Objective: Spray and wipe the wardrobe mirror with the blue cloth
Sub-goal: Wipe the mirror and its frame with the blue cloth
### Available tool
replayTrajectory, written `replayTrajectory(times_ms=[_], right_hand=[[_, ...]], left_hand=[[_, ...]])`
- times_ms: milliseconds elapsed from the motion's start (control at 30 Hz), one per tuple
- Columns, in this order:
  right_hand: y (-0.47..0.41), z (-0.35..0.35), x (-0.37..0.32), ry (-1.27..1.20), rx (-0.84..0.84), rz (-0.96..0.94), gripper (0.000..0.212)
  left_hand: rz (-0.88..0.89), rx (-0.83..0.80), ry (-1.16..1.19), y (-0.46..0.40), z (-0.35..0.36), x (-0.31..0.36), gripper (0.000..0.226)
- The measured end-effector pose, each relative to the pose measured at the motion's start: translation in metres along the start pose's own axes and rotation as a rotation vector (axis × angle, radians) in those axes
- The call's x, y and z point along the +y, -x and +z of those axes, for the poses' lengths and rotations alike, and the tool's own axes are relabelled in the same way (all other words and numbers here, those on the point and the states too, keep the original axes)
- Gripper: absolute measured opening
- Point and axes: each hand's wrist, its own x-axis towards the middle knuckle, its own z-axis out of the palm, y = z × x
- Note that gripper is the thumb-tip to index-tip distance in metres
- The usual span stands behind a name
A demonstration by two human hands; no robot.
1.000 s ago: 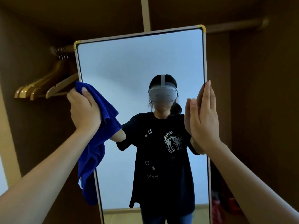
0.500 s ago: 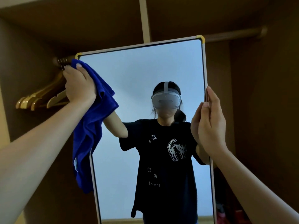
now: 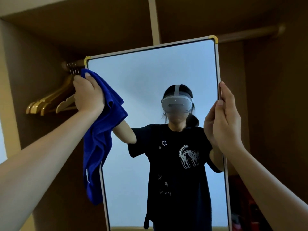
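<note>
The wardrobe mirror (image 3: 146, 77) stands upright in front of me, with a thin pale frame and yellow corner caps. My left hand (image 3: 89, 95) grips the blue cloth (image 3: 100, 140) and holds it against the mirror's upper left edge; most of the cloth hangs down over the frame. My right hand (image 3: 224, 119) rests with straight fingers on the mirror's right edge, thumb on the glass side. The glass reflects a person in a black T-shirt wearing a headset. No spray bottle is in view.
Several wooden hangers (image 3: 50, 102) hang from the wardrobe rail (image 3: 73, 65) just left of my left hand. Brown wardrobe walls surround the mirror, with a vertical pale divider (image 3: 154, 20) above. Red items (image 3: 243, 212) sit low at the right.
My left hand has carried the cloth up the mirror's left edge toward the top corner. My right hand stays on the right edge. The view has tilted upward.
</note>
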Motion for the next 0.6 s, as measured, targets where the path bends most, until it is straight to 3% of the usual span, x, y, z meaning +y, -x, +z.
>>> replayTrajectory(times_ms=[233, 600], right_hand=[[-0.004, 0.0, 0.007, 0.036, -0.012, 0.023, 0.044], [-0.005, 0.003, 0.006, 0.081, 0.037, -0.006, 0.043]], left_hand=[[0.018, -0.008, 0.024, -0.042, 0.001, 0.032, 0.043], [0.135, -0.047, -0.021, -0.049, -0.006, 0.017, 0.039]])
